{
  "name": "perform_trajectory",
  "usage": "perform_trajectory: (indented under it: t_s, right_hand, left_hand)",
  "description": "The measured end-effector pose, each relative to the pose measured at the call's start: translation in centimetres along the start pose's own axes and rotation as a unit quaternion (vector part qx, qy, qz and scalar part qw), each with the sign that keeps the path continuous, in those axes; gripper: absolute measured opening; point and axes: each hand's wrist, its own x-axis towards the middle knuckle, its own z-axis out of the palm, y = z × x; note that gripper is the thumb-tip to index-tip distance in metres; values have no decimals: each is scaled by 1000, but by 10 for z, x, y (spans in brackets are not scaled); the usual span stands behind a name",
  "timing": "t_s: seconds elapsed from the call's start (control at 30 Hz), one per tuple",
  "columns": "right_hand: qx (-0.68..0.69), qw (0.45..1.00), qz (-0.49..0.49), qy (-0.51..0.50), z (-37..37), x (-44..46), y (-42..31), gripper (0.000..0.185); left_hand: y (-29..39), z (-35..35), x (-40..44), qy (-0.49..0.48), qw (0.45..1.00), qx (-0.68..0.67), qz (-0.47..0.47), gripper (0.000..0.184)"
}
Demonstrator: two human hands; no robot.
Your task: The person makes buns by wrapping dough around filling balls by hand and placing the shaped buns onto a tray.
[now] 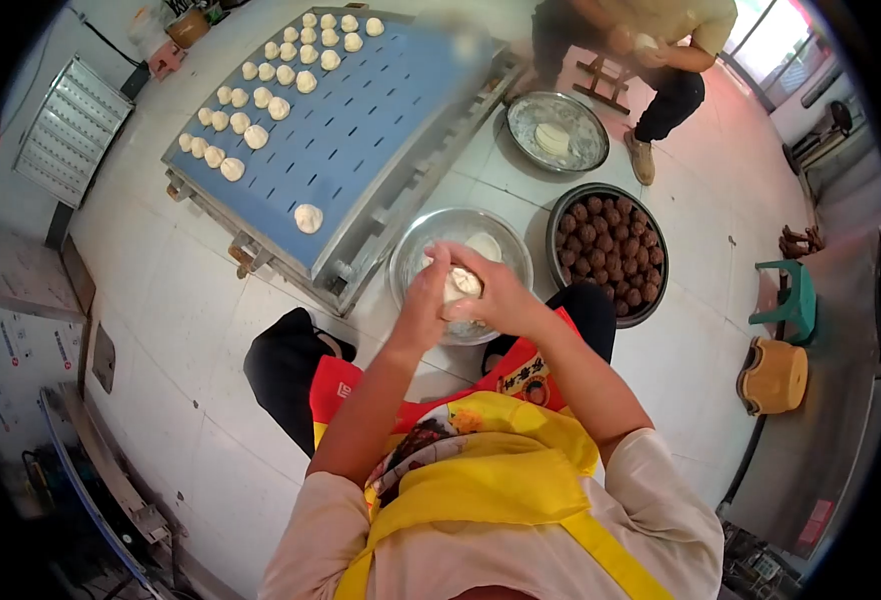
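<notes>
Right above the steel bowl [398,262], your grip is closed around one dough ball [464,283]: left hand [424,297] on one side, right hand [509,297] on the other, creased top facing up between them. Both palms cup it, probably to keep the soft dough round, and the bowl directly underneath looks well placed to catch loose flour. Inside that bowl, just beyond the grip, lies pale flat dough [483,245], partly hidden by your fingers. Now to the right of the grip, a dark round tray [554,268], packed with brown balls [611,240], sits close by your knee, seemingly for an easy reach. Farther ahead, a floury pan [514,140] holds pale rounds [553,138], near a seated person [689,40] with something pale in hand. And ahead-left of the grip, the blue slotted board [361,130] carries finished-looking buns [306,82] in rows along its far side, slightly apart, likely so they don't stick, while a lone bun [309,218] sits nearer you.
</notes>
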Motion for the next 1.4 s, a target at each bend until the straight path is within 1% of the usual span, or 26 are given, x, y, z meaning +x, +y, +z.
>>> perform_trajectory:
  t_s: [0.07, 0.13, 0.17, 0.23, 0.27, 0.3, 0.33, 0.4, 0.5, 0.53, 0.57, 0.63, 0.67, 0.73, 0.77, 0.83, 0.93, 0.97, 1.0, 1.03, 1.07, 1.1, 1.13, 1.2, 1.3, 1.4]
  right_hand:
    - [-5, 998, 60, -29, -2, -1, -8, 46]
    - [-41, 990, 133, -22, 3, 4, -14, 48]
    - [-51, 997, 65, 6, 6, 8, -8, 47]
    - [-65, 994, -55, 67, 19, 3, 3, 46]
    - [-34, 998, -38, 43, 19, -2, 6, 42]
    - [-4, 1000, -24, 17, 15, -2, 2, 38]
    - [25, 1000, -10, -7, 13, -1, -1, 35]
    - [-30, 998, 54, -13, 12, 0, 0, 36]
    - [-56, 996, 71, 11, 12, 1, 3, 38]
    - [-54, 996, 67, 26, 16, -1, 4, 38]
    - [-26, 999, 8, 34, 19, -2, 7, 37]
    - [-6, 999, -47, 20, 21, -2, 15, 36]
    - [-8, 999, -38, -3, 20, -2, 18, 36]
    - [-64, 987, 138, -47, 14, 2, 14, 40]
    - [-109, 986, 122, -36, 17, 2, 19, 40]
    - [-185, 977, 100, -29, 28, 2, 34, 41]
    - [-27, 999, -25, 31, 27, -1, 23, 39]
    - [-18, 999, -21, 23, 22, -3, 14, 39]
    - [-69, 997, -17, -10, 19, 0, 25, 39]
    - [-112, 992, -11, -49, 21, 0, 36, 39]
    - [-74, 987, 135, -39, 17, 4, 11, 38]
    - [-193, 979, 65, 0, 23, 3, 17, 35]
    - [-145, 989, 19, 5, 29, 1, 19, 35]
    - [-51, 995, -74, 30, 33, 3, 15, 35]
    - [3, 997, 17, -78, 23, 3, 0, 34]
    - [-126, 986, 92, -57, 30, 9, 2, 37]
  left_hand:
    - [12, 2, -3, -37, 998, -37, -46, 59]
    - [0, 15, -5, 47, 994, -99, -18, 58]
    - [-2, 19, -2, 87, 988, -129, 1, 58]
    - [-1, 12, -6, 37, 994, -103, -7, 57]
    - [0, 5, -10, 14, 996, -92, -12, 57]
    - [7, -7, -13, -48, 978, 195, 53, 56]
    - [4, -3, -12, 4, 995, 95, 15, 54]
    - [-1, 13, -8, 105, 987, -107, -57, 50]
    - [-1, 23, -10, 111, 976, -184, -31, 50]
    - [-10, 11, -13, 89, 995, -49, 10, 49]
    - [-28, -13, -11, 58, 993, 87, 58, 49]
    - [-67, -53, 6, 28, 967, 225, 119, 49]
    - [-79, -61, 9, 30, 973, 193, 124, 49]
    - [-85, -62, 17, 31, 991, 82, 97, 49]
    - [-79, -53, 21, 35, 997, 2, 67, 49]
    - [-41, -25, 7, 61, 981, -173, -62, 50]
    - [-29, -35, 3, 10, 979, -169, -110, 53]
    - [-27, -36, -3, -46, 991, -105, -61, 55]
    - [-44, -51, 5, -29, 991, -107, -74, 51]
    - [-52, -47, 4, 3, 998, -57, -8, 49]
    - [-61, -42, 3, 41, 998, -2, 54, 48]
    - [-51, -31, -3, 53, 997, 13, 61, 48]
    - [-41, -19, -9, 66, 995, 28, 67, 49]
    - [-12, -10, -18, 55, 989, -128, -43, 52]
    - [-8, -21, -18, 28, 991, -111, -72, 55]
    - [-2, 1, -20, 131, 981, -136, -35, 51]
